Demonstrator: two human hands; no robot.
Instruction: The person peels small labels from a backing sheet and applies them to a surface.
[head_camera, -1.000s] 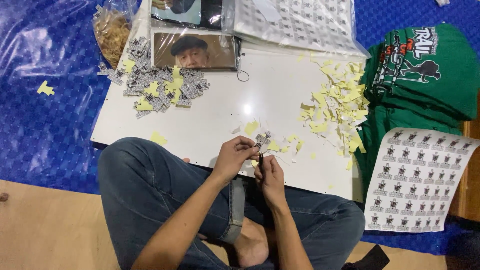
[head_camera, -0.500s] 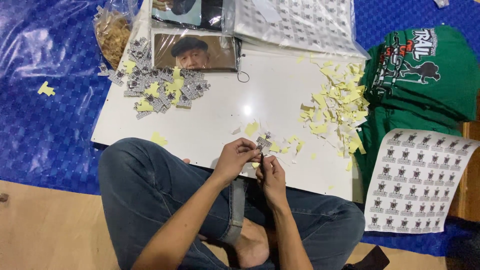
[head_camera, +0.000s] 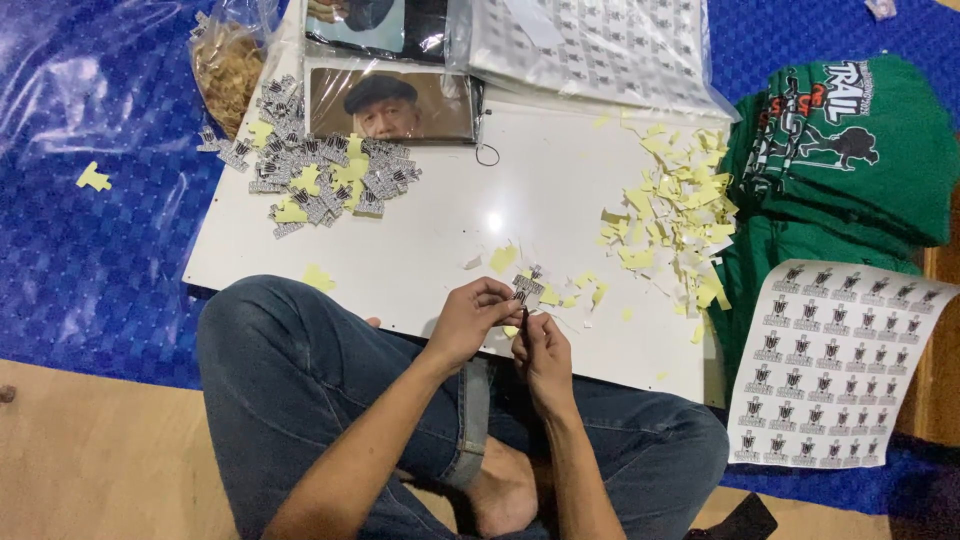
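Since a moment ago, little has moved. The left hand (head_camera: 470, 318) still pinches a small sticker (head_camera: 527, 289) over the board (head_camera: 440, 230); the right hand (head_camera: 545, 355) stays closed on a thin tool beside it.

Green shirts (head_camera: 850, 150), blue checkered mat (head_camera: 90, 270)

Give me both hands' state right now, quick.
Left hand: fingers pinched shut on the small printed sticker.
Right hand: fingers closed, pinching at the sticker's lower edge.
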